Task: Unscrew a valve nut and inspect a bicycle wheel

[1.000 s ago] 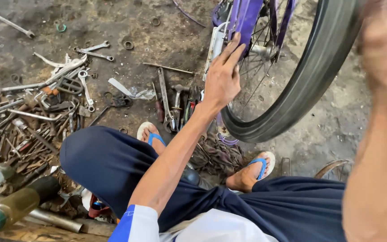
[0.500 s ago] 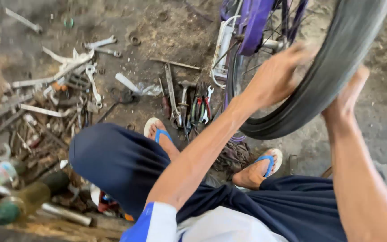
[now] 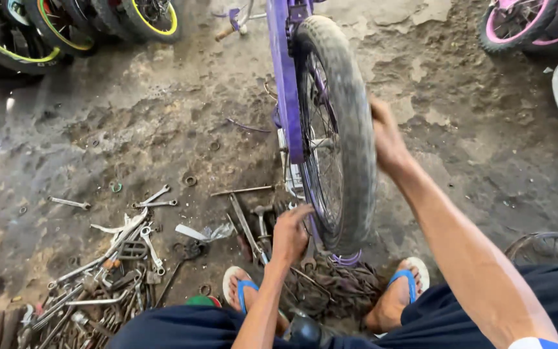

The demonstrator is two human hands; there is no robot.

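Observation:
A purple bicycle frame [image 3: 285,77] stands in front of me with its worn grey tyre [image 3: 350,129] facing me. My left hand [image 3: 290,234] reaches low beside the wheel's left side, fingers curled near the spokes and rim; whether it grips anything I cannot tell. My right hand [image 3: 385,139] presses on the tyre's right side, fingers wrapped onto the tread. My feet in blue-strapped sandals [image 3: 240,287] rest on the dirt floor on either side of the wheel's bottom.
Wrenches and other metal tools [image 3: 117,258] lie scattered at lower left, more [image 3: 253,223] beside the wheel. A greasy chain pile [image 3: 334,291] lies between my feet. Other bicycle wheels sit at top left [image 3: 66,26], top right [image 3: 524,26] and right edge [image 3: 550,245].
My view has swung up and straightened onto the wheel. My left hand dropped from the frame to the wheel's lower left side, and my right hand moved onto the tyre's right side.

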